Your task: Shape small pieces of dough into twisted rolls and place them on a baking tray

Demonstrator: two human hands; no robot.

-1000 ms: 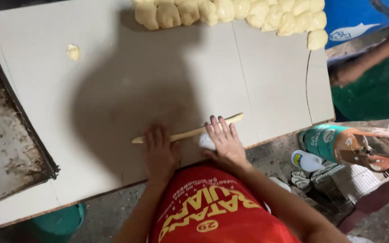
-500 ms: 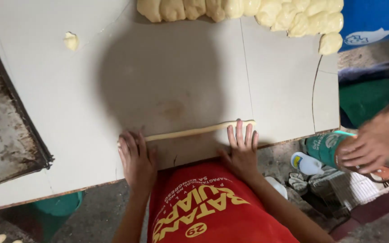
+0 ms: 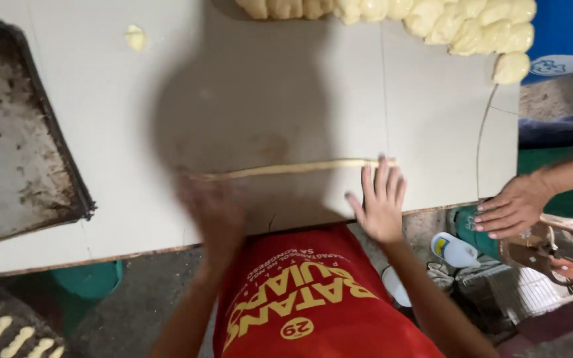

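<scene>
hands [image 3: 293,205] rolling dough rope [image 3: 293,169], empty baking tray [image 3: 8,132]

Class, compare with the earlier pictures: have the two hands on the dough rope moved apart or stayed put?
Yes. The left hand and right hand have spread apart along the dough rope, which now stretches further across the white table.

Dough rope [image 3: 293,168]: pale, soft, matt, smooth. Desk [image 3: 101,119]: flat board w/ smooth matt off-white finish, thin seams betw. panels. Baking tray [image 3: 14,132]: dark metal, rough, stained & crusted. Dough lumps [image 3: 432,16]: creamy yellow, slight sheen. Shirt [image 3: 313,298]: red cloth, matt, yellow print. Floor [image 3: 134,311]: rough grey concrete.
</scene>
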